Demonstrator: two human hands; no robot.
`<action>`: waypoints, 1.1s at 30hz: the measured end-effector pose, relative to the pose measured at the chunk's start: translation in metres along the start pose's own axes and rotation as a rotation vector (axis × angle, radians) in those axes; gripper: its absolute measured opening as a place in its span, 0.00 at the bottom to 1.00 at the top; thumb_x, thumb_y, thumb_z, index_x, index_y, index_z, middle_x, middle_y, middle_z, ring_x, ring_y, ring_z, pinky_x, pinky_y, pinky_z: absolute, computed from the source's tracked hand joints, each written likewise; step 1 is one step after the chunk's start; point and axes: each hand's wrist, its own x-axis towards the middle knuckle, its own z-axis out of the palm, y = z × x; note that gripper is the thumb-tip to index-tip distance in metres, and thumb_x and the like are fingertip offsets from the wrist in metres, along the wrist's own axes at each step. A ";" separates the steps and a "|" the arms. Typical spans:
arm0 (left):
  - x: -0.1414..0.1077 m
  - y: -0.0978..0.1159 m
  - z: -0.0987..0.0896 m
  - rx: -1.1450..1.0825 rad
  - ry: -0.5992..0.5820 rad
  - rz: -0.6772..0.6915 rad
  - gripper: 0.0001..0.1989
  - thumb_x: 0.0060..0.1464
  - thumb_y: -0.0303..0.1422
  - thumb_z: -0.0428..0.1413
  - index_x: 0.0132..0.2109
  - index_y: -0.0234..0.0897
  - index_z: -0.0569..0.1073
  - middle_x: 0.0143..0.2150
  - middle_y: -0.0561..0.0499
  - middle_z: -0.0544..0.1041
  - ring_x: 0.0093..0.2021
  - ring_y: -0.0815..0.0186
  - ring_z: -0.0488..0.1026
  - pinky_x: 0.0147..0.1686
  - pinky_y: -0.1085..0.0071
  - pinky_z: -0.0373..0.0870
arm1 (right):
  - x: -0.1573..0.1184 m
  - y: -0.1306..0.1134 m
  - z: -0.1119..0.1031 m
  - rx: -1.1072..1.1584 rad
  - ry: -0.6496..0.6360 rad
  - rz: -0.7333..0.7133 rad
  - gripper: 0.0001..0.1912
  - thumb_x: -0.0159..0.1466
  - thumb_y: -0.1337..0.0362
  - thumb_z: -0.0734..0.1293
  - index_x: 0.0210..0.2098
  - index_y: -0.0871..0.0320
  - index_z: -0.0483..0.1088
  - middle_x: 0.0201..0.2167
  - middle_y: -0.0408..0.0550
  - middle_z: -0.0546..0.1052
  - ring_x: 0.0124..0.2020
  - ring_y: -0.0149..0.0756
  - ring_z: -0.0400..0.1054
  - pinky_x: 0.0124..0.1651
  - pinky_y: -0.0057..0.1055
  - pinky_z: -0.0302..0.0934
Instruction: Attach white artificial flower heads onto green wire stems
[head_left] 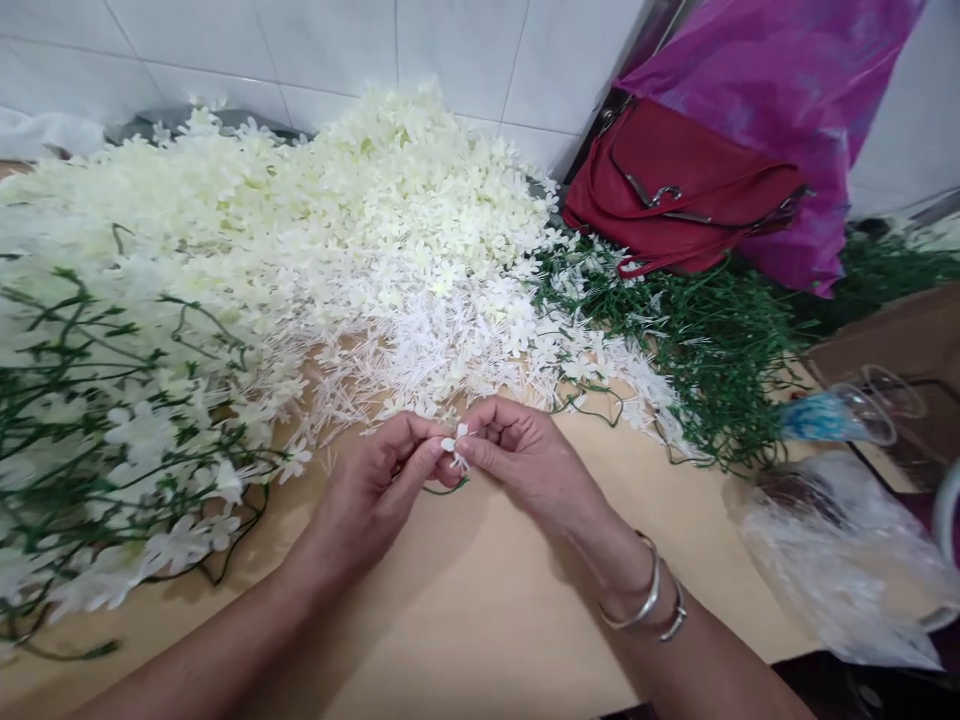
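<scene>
Above the middle of the table, my left hand (390,480) and my right hand (517,455) meet at the fingertips. Both pinch a small white artificial flower (456,442) between thumb and fingers. A short piece of green plastic stem (448,488) shows just under the fingers, partly hidden by them. Right behind my hands lies a heap of loose white artificial flowers (420,220), with white thin stalks (450,345) at its near side. Two silver bangles circle my right wrist.
Green stems with white flowers (97,430) cover the left side. At the right lie a pile of green plastic stems (697,340), a red handbag (682,180), a purple plastic bag (795,90), a clear plastic bag (847,550) and a blue-white face mask (825,415). A tiled wall (322,50) stands behind.
</scene>
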 end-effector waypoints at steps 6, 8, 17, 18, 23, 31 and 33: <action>0.002 0.000 -0.002 0.079 -0.002 0.088 0.09 0.68 0.38 0.58 0.39 0.40 0.79 0.31 0.51 0.82 0.34 0.66 0.80 0.36 0.73 0.77 | 0.000 -0.001 0.006 0.092 0.015 0.040 0.18 0.56 0.53 0.82 0.33 0.54 0.74 0.26 0.38 0.76 0.28 0.30 0.71 0.35 0.30 0.67; 0.004 0.000 -0.002 0.107 0.004 0.119 0.10 0.68 0.38 0.57 0.38 0.41 0.79 0.31 0.52 0.82 0.33 0.66 0.80 0.35 0.74 0.77 | 0.000 -0.001 0.007 0.086 0.034 0.041 0.18 0.57 0.53 0.82 0.33 0.54 0.73 0.26 0.38 0.76 0.29 0.31 0.71 0.36 0.31 0.67; 0.002 0.008 0.001 0.148 -0.024 0.172 0.10 0.71 0.35 0.54 0.40 0.40 0.77 0.33 0.53 0.82 0.35 0.68 0.81 0.39 0.74 0.75 | -0.003 -0.016 0.005 -0.038 0.017 -0.057 0.18 0.57 0.51 0.81 0.34 0.53 0.73 0.27 0.38 0.74 0.28 0.31 0.67 0.34 0.30 0.64; 0.001 0.011 0.000 0.176 -0.016 0.196 0.09 0.71 0.35 0.54 0.41 0.40 0.77 0.33 0.53 0.82 0.35 0.68 0.81 0.38 0.74 0.75 | -0.004 -0.022 0.002 -0.092 0.052 -0.100 0.16 0.58 0.52 0.80 0.34 0.53 0.73 0.28 0.39 0.74 0.28 0.31 0.66 0.34 0.30 0.63; -0.001 0.021 -0.012 0.500 -0.205 0.373 0.08 0.70 0.34 0.56 0.44 0.43 0.80 0.38 0.51 0.85 0.38 0.66 0.82 0.38 0.72 0.73 | -0.004 -0.039 -0.034 -0.489 0.616 -0.492 0.08 0.66 0.58 0.73 0.35 0.54 0.73 0.31 0.42 0.75 0.32 0.34 0.66 0.40 0.34 0.62; 0.004 0.025 -0.032 0.752 -0.405 0.500 0.13 0.71 0.34 0.55 0.41 0.41 0.83 0.43 0.47 0.83 0.40 0.61 0.81 0.40 0.68 0.73 | 0.007 -0.026 -0.075 -1.208 0.733 -0.309 0.08 0.65 0.65 0.70 0.43 0.59 0.77 0.45 0.55 0.78 0.37 0.42 0.69 0.44 0.42 0.63; 0.005 0.021 -0.034 0.760 -0.363 0.499 0.13 0.71 0.33 0.53 0.43 0.40 0.83 0.45 0.45 0.83 0.41 0.61 0.82 0.42 0.67 0.74 | 0.006 -0.023 -0.065 -1.201 0.654 -0.301 0.06 0.66 0.67 0.67 0.39 0.58 0.77 0.41 0.53 0.79 0.36 0.42 0.70 0.43 0.40 0.63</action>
